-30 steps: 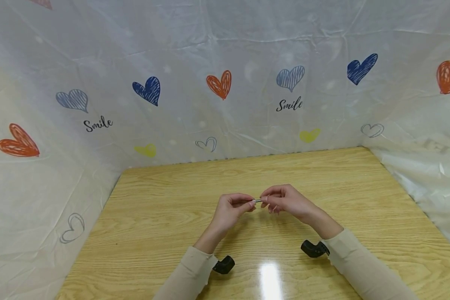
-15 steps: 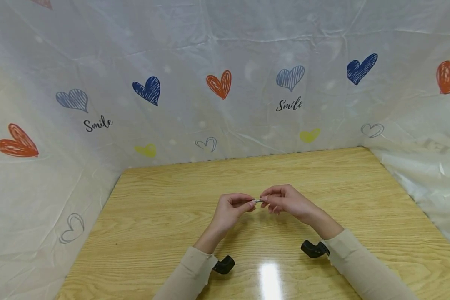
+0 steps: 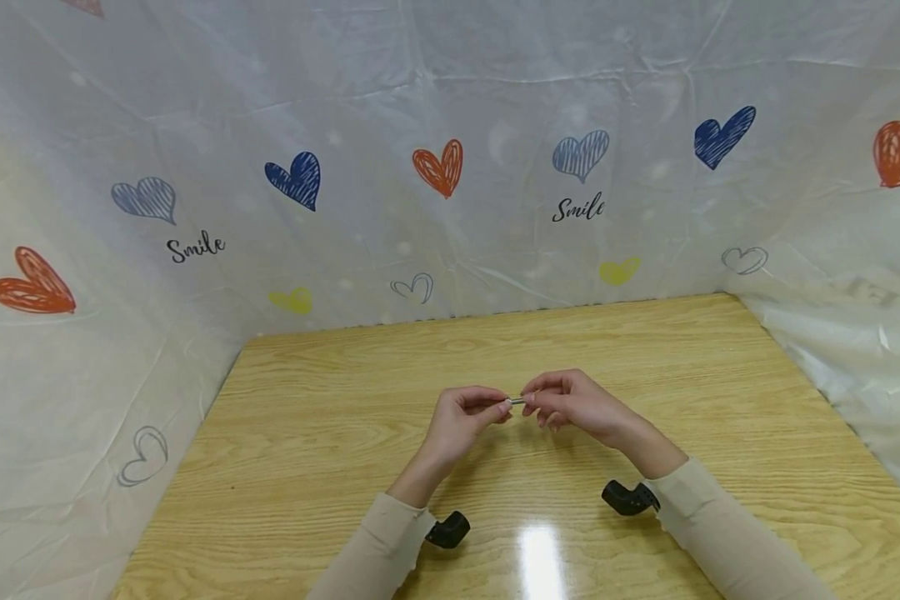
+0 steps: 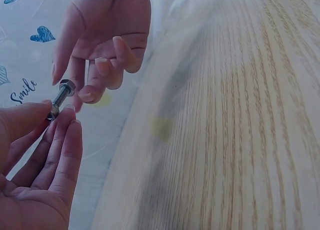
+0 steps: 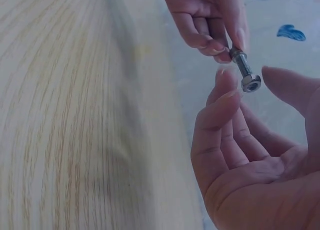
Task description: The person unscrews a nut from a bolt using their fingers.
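My left hand (image 3: 457, 423) pinches one end of a small silver bolt (image 4: 60, 96) between thumb and fingers, above the table. The bolt's threaded shank points toward my right hand (image 3: 588, 408). On that far end sits a hex nut (image 5: 251, 83), its hole facing outward in the right wrist view. My right hand's loosely curled fingers reach about the nut. In the right wrist view the right thumb (image 5: 285, 84) stands a little off the nut, with the index fingertip close below it. The pinched end of the bolt is partly hidden by the left fingertips.
Below lies a light wood-grain table (image 3: 330, 433). White sheeting (image 3: 495, 92) printed with hearts and "Smile" hangs behind it and along both sides. A black wrist-camera mount (image 3: 447, 530) sits at the left cuff, another black mount (image 3: 628, 498) at the right.
Almost nothing differs. Both hands and the bolt hold their places, with only tiny shifts of the right fingers at the nut end.
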`<state>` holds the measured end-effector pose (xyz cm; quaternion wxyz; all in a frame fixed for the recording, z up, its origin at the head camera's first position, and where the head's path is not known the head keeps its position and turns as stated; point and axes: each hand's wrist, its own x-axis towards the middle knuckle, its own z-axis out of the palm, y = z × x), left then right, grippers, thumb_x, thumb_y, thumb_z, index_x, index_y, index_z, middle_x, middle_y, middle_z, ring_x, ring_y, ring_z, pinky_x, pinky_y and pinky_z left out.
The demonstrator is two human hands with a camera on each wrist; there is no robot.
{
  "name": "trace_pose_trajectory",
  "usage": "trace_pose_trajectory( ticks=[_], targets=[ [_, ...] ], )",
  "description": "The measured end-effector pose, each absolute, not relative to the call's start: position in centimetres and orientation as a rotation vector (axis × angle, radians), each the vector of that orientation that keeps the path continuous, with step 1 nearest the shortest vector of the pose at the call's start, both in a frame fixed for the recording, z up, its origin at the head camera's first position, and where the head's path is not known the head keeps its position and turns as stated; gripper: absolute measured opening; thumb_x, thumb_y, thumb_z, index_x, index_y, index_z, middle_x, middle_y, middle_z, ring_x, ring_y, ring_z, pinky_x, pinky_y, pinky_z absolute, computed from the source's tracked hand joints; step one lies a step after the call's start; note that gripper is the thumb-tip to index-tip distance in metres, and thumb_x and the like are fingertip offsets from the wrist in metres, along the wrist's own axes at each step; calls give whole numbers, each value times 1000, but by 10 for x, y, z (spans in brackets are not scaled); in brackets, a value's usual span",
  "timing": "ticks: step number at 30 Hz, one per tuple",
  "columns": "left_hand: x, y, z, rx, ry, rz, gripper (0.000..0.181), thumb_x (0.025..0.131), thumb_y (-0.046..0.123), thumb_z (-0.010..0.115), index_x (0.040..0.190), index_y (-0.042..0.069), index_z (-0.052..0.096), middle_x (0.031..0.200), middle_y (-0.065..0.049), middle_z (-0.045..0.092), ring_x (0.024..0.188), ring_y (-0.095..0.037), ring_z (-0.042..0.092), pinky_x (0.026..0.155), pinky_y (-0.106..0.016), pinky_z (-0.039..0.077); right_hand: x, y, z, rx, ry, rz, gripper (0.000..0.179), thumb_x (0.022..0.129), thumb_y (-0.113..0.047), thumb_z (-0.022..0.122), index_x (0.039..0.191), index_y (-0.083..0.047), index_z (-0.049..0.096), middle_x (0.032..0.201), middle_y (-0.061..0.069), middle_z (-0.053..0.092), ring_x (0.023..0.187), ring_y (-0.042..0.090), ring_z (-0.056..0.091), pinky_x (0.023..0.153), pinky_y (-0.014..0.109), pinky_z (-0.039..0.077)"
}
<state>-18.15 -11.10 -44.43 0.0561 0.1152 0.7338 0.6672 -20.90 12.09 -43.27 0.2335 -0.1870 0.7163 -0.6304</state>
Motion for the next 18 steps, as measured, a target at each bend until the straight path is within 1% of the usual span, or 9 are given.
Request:
trace_pose_trajectory(
  ticks=[3,6,8,14,18],
  targets=[
    [-182,-111,-444,357,2217,2028,17,96,7,73,110,-3,76,104,-20,74,98,-43,71,92,-55,60,-209,120,-434,-497,1969,-1723,37,106,-23,60,123,9,65,100,17,72,79,22,65,64,31,56],
    [-182,-111,-444,354,2213,2029,16,96,7,73,110,-2,76,104,-20,74,101,-47,69,93,-55,59,-210,120,-434,-510,1967,-1730,38,107,-22,58,121,14,64,97,19,72,76,22,64,61,29,55],
    [-182,-111,-444,353,2217,2027,17,96,7,73,110,-2,76,104,-20,74,100,-46,70,92,-55,59,-210,121,-434,-525,1969,-1734,36,107,-20,59,122,13,64,98,20,71,76,21,64,61,29,55],
    [-182,-112,-444,357,2220,2024,17,96,7,72,110,-2,75,109,-28,71,101,-47,69,92,-55,59,-209,121,-433,-544,1970,-1739,32,106,-18,60,126,6,65,106,20,71,80,19,64,66,31,57],
    [-182,-111,-444,352,2222,2026,17,96,7,73,110,-2,76,105,-22,74,100,-46,70,92,-54,60,-209,121,-432,-499,1958,-1734,37,106,-23,60,125,8,64,100,13,72,79,20,64,65,29,56]
  ],
)
